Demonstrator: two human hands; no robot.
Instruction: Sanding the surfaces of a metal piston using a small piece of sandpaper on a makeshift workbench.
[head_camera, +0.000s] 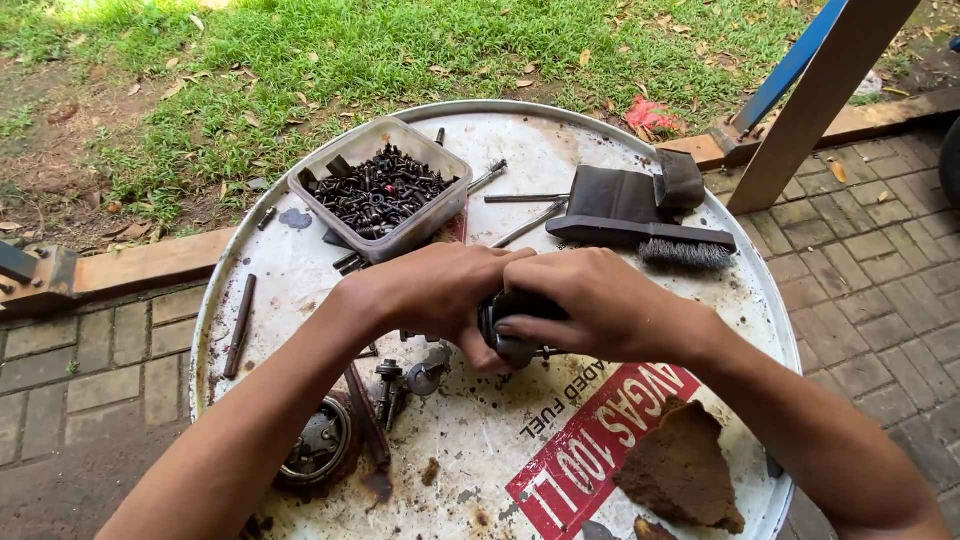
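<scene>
Worked at the middle of the drum top (520, 130), a white metal lid serving as bench. Left hand (435, 290) and right hand (600, 305) both closed around a small dark round part (512, 330), held just above the surface, fingers wrapped over most of it (a thin pin or stud seemed to stick out on its right side). Judged mid-way: part in hand, not set down. Left to sort, seemingly: a plastic tub of black bolts (380, 190) toward the far left edge, loose fittings (400, 380) and a round metal cap (320, 440) at the near left edge. Untouched near the far right edge: wire brush (650, 240), dark folded cloth (625, 192). Brown scrap (680, 465) at the near right edge.
</scene>
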